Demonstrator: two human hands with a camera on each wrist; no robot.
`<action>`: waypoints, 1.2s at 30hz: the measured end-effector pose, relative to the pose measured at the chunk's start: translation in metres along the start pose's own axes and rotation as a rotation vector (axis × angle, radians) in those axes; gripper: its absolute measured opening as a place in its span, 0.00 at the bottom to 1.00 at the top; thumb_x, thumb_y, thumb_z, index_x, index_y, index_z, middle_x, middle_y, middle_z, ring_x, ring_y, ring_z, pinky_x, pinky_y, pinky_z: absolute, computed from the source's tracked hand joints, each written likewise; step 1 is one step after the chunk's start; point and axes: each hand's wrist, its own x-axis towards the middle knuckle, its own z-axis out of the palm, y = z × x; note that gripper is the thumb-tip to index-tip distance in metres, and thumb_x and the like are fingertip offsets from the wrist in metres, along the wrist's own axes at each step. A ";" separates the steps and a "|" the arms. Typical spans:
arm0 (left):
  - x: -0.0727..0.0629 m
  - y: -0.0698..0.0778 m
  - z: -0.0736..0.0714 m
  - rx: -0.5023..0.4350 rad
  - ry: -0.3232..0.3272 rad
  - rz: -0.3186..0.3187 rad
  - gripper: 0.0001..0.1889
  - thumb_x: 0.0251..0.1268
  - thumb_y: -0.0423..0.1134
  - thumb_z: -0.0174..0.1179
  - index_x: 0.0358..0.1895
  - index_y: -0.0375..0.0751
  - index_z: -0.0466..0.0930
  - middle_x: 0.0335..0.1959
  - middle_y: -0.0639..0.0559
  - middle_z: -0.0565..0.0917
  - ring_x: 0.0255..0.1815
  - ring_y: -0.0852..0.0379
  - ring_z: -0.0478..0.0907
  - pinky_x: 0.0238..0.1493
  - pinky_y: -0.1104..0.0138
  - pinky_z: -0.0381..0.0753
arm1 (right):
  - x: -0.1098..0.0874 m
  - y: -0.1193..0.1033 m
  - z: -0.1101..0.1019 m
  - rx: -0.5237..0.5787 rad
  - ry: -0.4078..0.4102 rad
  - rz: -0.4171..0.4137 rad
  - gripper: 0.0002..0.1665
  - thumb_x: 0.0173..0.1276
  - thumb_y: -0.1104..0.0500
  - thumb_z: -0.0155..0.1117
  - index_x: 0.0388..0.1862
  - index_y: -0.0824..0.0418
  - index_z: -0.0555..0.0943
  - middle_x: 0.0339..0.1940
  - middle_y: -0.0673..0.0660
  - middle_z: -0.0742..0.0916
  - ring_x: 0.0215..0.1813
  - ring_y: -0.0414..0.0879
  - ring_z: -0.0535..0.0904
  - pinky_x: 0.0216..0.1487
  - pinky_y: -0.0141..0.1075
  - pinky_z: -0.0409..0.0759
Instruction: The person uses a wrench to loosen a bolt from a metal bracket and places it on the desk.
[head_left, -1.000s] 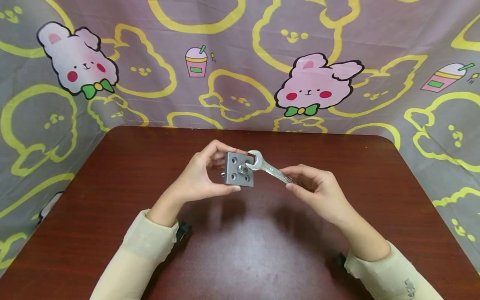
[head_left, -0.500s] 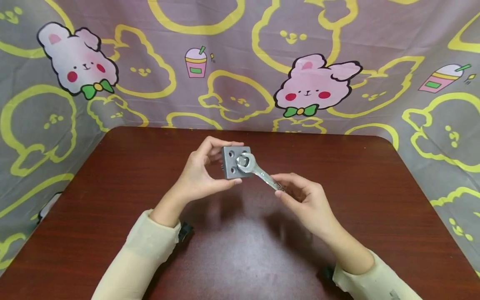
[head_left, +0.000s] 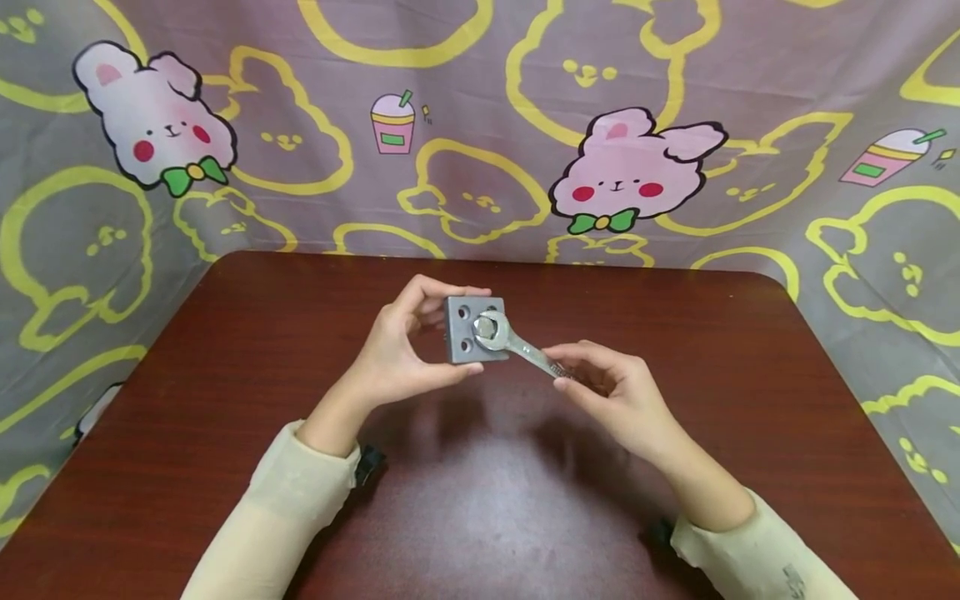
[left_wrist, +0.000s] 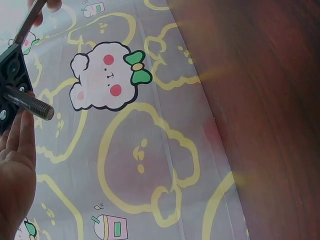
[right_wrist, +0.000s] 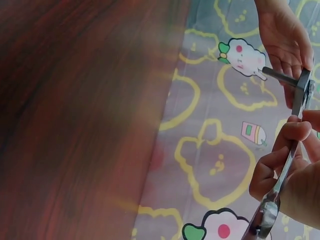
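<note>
My left hand (head_left: 390,354) grips a small grey square plate (head_left: 456,330) by its edges, thumb below and fingers above, over the middle of the table. The plate has holes near its corners and a hex bolt head (head_left: 486,327) at its centre. Out of its back sticks the long threaded bolt shank (left_wrist: 35,106). My right hand (head_left: 626,400) holds a silver open-end wrench (head_left: 528,352) by its handle, between thumb and fingers. The wrench's open end sits around the bolt head. In the right wrist view, the wrench's other end (right_wrist: 267,215) sticks out past my hand.
The dark reddish-brown table (head_left: 225,333) lies under both hands. A grey curtain (head_left: 480,108) with yellow outlines and cartoon rabbits hangs behind it and along both sides. Dark straps show at both sleeve cuffs.
My right hand has moved left and slightly down, bringing the wrench from the bolt head's right edge to around it. The plate has moved slightly up and turned a little.
</note>
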 end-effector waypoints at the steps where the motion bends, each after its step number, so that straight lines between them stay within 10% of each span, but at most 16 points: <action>1: 0.000 0.000 0.000 -0.004 -0.004 -0.003 0.37 0.40 0.23 0.77 0.57 0.35 0.68 0.60 0.38 0.82 0.53 0.54 0.85 0.52 0.62 0.86 | 0.001 0.000 0.000 0.006 -0.005 0.006 0.19 0.63 0.74 0.65 0.53 0.64 0.83 0.42 0.48 0.88 0.38 0.41 0.84 0.38 0.29 0.84; 18: -0.002 0.003 -0.004 -0.036 -0.154 -0.047 0.36 0.40 0.25 0.78 0.56 0.36 0.68 0.57 0.42 0.84 0.50 0.56 0.85 0.48 0.62 0.87 | 0.034 0.018 -0.027 -0.053 -0.233 -0.034 0.16 0.63 0.71 0.68 0.50 0.61 0.86 0.37 0.51 0.87 0.34 0.42 0.79 0.30 0.32 0.79; 36: -0.001 0.009 0.004 -0.143 -0.416 -0.207 0.34 0.41 0.26 0.78 0.55 0.33 0.70 0.49 0.39 0.86 0.49 0.55 0.86 0.53 0.61 0.86 | 0.098 0.023 -0.061 -0.027 -0.702 -0.068 0.16 0.62 0.73 0.68 0.48 0.63 0.87 0.35 0.58 0.86 0.35 0.45 0.76 0.33 0.36 0.83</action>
